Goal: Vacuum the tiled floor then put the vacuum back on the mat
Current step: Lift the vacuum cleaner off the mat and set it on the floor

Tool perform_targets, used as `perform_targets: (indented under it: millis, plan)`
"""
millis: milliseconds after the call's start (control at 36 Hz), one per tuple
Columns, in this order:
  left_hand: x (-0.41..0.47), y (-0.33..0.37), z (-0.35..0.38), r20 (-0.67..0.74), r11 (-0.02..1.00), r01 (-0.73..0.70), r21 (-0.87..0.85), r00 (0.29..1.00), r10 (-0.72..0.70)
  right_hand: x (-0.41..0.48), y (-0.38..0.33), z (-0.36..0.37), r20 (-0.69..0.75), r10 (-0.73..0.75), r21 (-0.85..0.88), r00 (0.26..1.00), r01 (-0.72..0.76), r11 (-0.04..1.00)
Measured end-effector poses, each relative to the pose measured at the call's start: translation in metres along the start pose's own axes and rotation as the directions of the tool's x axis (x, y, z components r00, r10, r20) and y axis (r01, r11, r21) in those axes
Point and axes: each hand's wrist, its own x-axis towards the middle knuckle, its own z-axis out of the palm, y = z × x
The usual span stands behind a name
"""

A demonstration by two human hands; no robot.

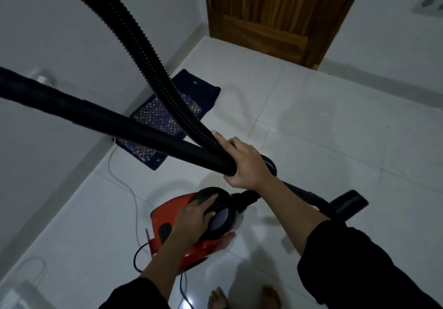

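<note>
Corrugated hose point(135, 52) and rigid wand point(72, 107) cross in the right hand point(247, 162), fingers clamped round both. Left hand point(194, 217) fingers grip the black top of the red canister vacuum point(163, 212), over the tiled floor point(311, 141) and apart from the blue mat point(206, 93).

A room in a home: a wooden door point(275, 16) closes the corner, white floor tiles point(311, 141) before it, a patterned mat point(206, 93) left of it.

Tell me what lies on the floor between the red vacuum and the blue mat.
Head view: between red vacuum and blue mat, bare white tiled floor, with a thin pale cord trailing at its left.
</note>
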Motion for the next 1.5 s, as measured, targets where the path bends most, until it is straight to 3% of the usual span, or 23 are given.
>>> perform_targets:
  millis: [139, 667, 944, 1139, 1500]
  plan:
    - [0.012, -0.026, 0.058, -0.079, 0.992, 0.103, -0.075, 0.991, -0.108, -0.002, 0.033, 0.049, 0.0, -0.029, 0.071, 1.0, 0.029, 0.997]
    - [0.134, -0.166, 0.25, -0.217, 0.991, 0.117, -0.064, 0.968, -0.129, 0.021, 0.159, 0.253, 0.027, -0.149, 0.19, 0.988, 0.141, 0.972]
    - [0.159, -0.191, 0.277, -0.36, 0.989, 0.095, -0.11, 0.924, -0.129, 0.034, 0.172, 0.296, -0.061, -0.246, 0.197, 0.967, 0.254, 0.947]
    - [0.161, -0.198, 0.295, -0.388, 0.961, 0.069, -0.268, 0.905, -0.173, 0.037, 0.167, 0.303, -0.085, -0.288, 0.172, 0.954, 0.299, 0.939]
    - [0.165, -0.202, 0.308, -0.497, 0.965, 0.013, -0.263, 0.855, -0.147, 0.031, 0.165, 0.336, -0.05, -0.357, 0.055, 0.933, 0.359, 0.932]
